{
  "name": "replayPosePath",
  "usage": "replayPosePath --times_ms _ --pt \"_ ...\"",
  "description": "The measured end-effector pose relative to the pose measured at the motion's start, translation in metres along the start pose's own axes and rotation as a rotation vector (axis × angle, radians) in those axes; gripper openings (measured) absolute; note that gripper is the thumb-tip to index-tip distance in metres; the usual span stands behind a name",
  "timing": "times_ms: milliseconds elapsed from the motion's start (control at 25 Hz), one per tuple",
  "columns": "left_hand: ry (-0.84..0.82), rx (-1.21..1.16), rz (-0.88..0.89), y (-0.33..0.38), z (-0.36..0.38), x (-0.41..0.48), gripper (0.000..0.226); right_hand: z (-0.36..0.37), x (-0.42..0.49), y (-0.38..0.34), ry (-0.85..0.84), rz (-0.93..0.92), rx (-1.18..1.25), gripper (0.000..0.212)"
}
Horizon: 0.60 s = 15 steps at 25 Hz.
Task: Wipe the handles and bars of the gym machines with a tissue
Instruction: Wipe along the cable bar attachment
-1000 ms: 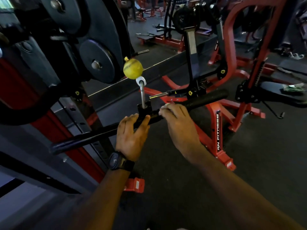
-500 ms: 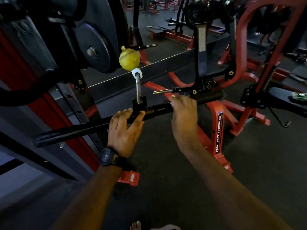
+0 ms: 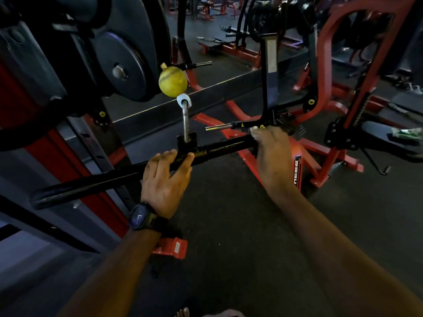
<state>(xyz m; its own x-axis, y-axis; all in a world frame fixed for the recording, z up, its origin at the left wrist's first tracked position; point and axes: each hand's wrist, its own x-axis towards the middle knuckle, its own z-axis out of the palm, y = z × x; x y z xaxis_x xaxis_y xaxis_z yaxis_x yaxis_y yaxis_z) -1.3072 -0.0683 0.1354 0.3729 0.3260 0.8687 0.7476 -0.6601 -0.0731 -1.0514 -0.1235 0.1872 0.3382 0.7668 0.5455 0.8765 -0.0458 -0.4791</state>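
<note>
- The black bar (image 3: 109, 181) hangs from a steel hook (image 3: 185, 120) under a yellow ball (image 3: 172, 81). It slants across the view from 8 o'clock up to 2 o'clock.
- The left hand (image 3: 166, 179) grips the bar just at 7 o'clock of the centre bracket. Its fingers (image 3: 160, 159) are curled over the top and the thumb is hooked round the near side, which steadies the bar.
- The right hand (image 3: 272, 152) is wrapped round the bar's far end at 2 o'clock. It holds the tissue (image 3: 254, 131) against the metal, and only a small white scrap shows at the hand's 11 o'clock edge (the rest is hidden under the palm).
- Step in hand, as I judge it: wiping the right half of this bar, with the tissue at or close to the outer end of its stroke.
- The next move probably calls for drawing the tissue back toward the bracket at 8 o'clock with a firm wrap. The left hand would then need to shift so the half under it and beyond can be wiped.
- The bar swings freely from its hook, so one hand must brace it during each stroke.
- A weight plate (image 3: 121, 69) sits at 10 o'clock and red machine frames (image 3: 332, 37) at 1 o'clock. A wristwatch (image 3: 142, 217) is on the left wrist.
</note>
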Motion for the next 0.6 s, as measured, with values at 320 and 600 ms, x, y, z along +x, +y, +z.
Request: replayPosePath --times_ms 320,600 --pt "-0.055 -0.007 -0.015 0.002 0.002 0.005 0.035 -0.009 0.018 0.021 0.105 0.147 0.151 0.019" --pt "-0.051 -0.004 -0.009 0.001 0.001 0.004 0.034 -0.018 0.029 0.021 0.175 0.192 0.039 0.019"
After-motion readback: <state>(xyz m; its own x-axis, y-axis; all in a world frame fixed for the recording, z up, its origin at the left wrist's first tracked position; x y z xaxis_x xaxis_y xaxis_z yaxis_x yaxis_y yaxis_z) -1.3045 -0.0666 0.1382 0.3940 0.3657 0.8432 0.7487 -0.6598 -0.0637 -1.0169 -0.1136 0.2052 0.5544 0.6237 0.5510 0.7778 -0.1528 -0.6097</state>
